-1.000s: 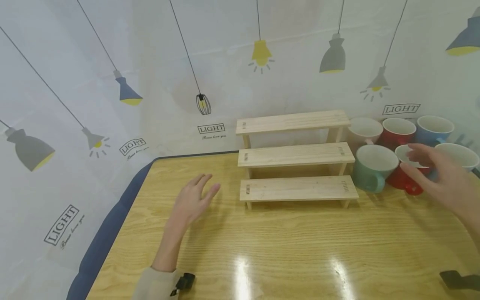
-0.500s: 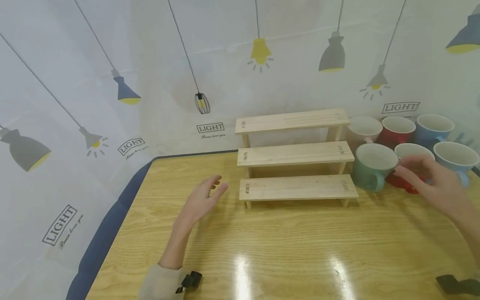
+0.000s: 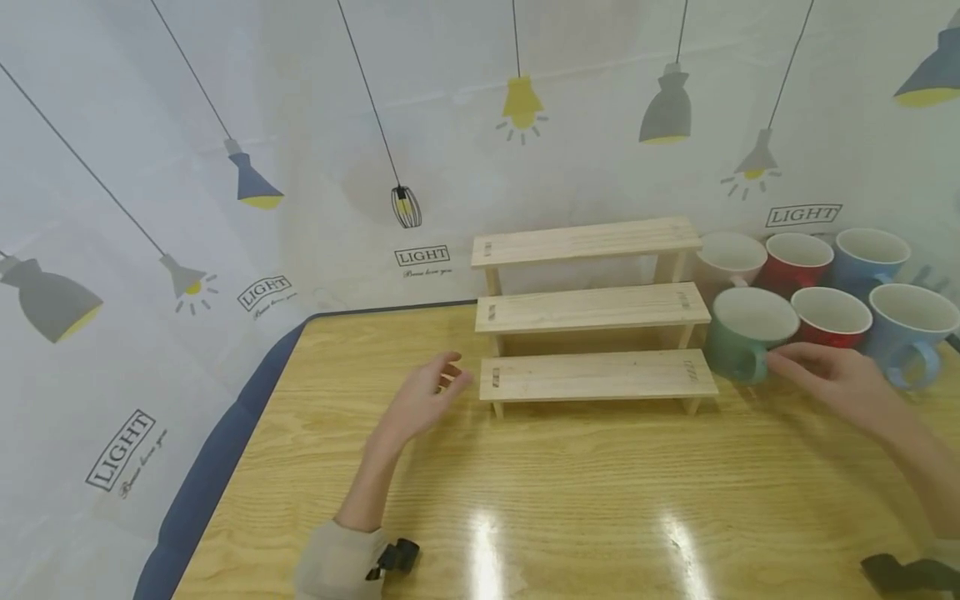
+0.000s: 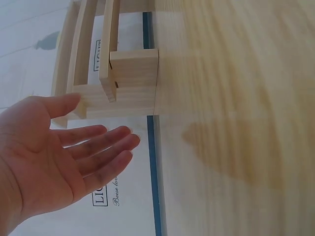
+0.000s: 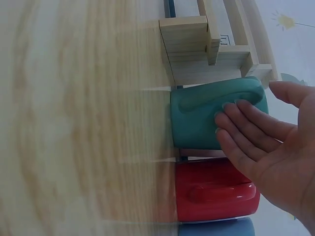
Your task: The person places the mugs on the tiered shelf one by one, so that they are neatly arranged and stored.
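Observation:
My right hand (image 3: 851, 387) is at the handle of a green mug (image 3: 727, 350), which stands upright just right of a three-step wooden rack (image 3: 592, 377). In the right wrist view the fingers (image 5: 251, 128) lie fairly straight over the handle side of the green mug (image 5: 189, 132), thumb apart from them. Beside it stand a red mug (image 3: 828, 337) and a light blue mug (image 3: 892, 333). My left hand (image 3: 420, 404) hovers left of the rack's lowest step and holds nothing. In the left wrist view, its fingers (image 4: 101, 145) are extended, palm visible.
Behind the front mugs stand a pink mug (image 3: 705, 271), another red mug (image 3: 787, 275) and a darker blue mug (image 3: 851, 271). Rack and mugs stand on a wood-grain table (image 3: 570, 475), close to a lamp-patterned wall covering (image 3: 322, 125). A blue padded edge (image 3: 217, 450) borders the left.
My right hand has moved left and down from over the front red mug to the green mug's handle. My left hand has shifted right, closer to the rack. The mugs have not moved.

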A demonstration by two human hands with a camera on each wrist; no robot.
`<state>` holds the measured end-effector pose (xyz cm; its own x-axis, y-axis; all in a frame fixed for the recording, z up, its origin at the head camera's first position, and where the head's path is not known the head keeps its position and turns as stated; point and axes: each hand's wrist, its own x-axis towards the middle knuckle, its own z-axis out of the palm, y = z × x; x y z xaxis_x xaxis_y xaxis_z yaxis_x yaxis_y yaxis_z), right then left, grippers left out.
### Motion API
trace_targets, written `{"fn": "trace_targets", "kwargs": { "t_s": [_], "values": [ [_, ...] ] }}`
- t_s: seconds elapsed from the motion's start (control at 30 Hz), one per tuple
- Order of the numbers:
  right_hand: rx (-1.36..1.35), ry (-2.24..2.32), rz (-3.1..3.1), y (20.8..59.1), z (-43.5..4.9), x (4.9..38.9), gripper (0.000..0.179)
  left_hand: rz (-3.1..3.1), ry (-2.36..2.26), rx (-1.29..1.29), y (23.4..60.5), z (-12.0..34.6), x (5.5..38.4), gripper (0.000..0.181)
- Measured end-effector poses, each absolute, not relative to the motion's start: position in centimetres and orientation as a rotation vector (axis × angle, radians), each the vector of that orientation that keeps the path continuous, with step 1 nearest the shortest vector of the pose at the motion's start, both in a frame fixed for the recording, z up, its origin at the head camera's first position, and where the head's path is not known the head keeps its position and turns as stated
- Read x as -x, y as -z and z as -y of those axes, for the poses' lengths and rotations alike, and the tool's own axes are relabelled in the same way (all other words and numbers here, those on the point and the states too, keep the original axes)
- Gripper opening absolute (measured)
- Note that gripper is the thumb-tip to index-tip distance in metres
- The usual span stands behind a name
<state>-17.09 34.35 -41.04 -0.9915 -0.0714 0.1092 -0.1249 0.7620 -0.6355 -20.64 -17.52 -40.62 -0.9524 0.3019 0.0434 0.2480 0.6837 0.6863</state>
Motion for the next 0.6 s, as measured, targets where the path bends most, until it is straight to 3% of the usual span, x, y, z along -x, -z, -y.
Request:
{"fn": "trace_targets", "kwargs": {
  "t_s": [0.17,0.4,0.6],
  "values": [
    [-0.195,-1.111,2.932,41.3,-34.1,17.2,0.043,-2.774,-1.159,-0.439,40.6,16.8,20.8,0.051],
    [-0.294,-1.346,2.896,41.7,-33.6,17.2,0.033,-2.681,-1.243,-0.410,40.6,16.0,21.2,0.052],
    [-0.280,-1.526,2.836,42.2,-33.2,17.3,0.035,-2.618,-1.303,-0.386,41.0,15.6,21.6,0.053]
  ]
}}
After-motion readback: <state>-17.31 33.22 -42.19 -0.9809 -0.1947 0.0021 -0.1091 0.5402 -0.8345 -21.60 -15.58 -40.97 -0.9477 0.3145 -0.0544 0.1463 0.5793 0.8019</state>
